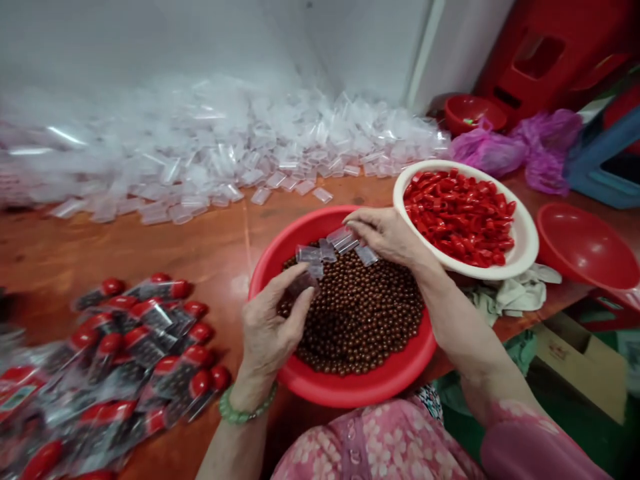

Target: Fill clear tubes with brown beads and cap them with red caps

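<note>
My left hand, with a green bead bracelet on its wrist, pinches a small clear plastic bag above a red plastic basin. The basin is heaped with round brown beads. My right hand holds a few more clear bags over the beads, its wrist close to a white bowl of glossy red oblong pieces. At the left lie several sealed packets with red tops and dark contents. A large heap of clear plastic bags spreads along the back.
The orange-brown table ends at a white wall. To the right sit a red bowl, a crumpled cloth, purple plastic bags and a small red bowl. A cardboard box stands below the table edge.
</note>
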A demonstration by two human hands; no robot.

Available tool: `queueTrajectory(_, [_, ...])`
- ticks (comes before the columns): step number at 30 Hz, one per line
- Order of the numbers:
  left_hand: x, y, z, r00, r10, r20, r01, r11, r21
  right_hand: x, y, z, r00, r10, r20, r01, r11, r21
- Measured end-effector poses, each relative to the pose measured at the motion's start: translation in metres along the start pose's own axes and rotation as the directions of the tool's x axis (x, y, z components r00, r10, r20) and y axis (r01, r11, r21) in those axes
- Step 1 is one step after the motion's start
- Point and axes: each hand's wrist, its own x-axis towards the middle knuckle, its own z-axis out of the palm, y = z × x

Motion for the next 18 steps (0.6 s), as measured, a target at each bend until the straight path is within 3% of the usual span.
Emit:
queueTrajectory(4, [0.000,0.004,0.001,0.997,0.078,-0.015,-0.077,0.994,0.076,0.001,0.006,-0.015,0.987,0.051,-0.153,-0.068,0.992,-0.103])
queueTrajectory(6, [0.002,0.005,0.001,0.993,0.114,-0.013,-0.112,0.988,0.109,0.002,0.011,-0.019,0.991,0.081,-0.111,-0.107,0.962,-0.250])
queueTrajectory(9, [0.003,0.005,0.000,0.992,0.129,-0.013,-0.127,0.984,0.127,0.002,0.017,-0.016,0.980,0.198,0.021,-0.157,0.835,-0.528])
queueTrajectory(12, [0.002,0.003,-0.002,0.992,0.122,0.029,-0.124,0.989,0.086,0.003,0.016,-0.010,0.964,0.261,0.050,-0.177,0.770,-0.613])
queueTrajectory(15, [0.001,-0.001,-0.003,0.990,0.123,0.065,-0.129,0.988,0.089,0.004,0.009,-0.013,0.978,0.208,-0.025,-0.180,0.776,-0.605])
queueTrajectory(18, [0.002,-0.005,-0.002,0.976,0.181,0.120,-0.196,0.972,0.127,0.002,0.012,-0.038,0.969,0.107,-0.222,-0.229,0.716,-0.659])
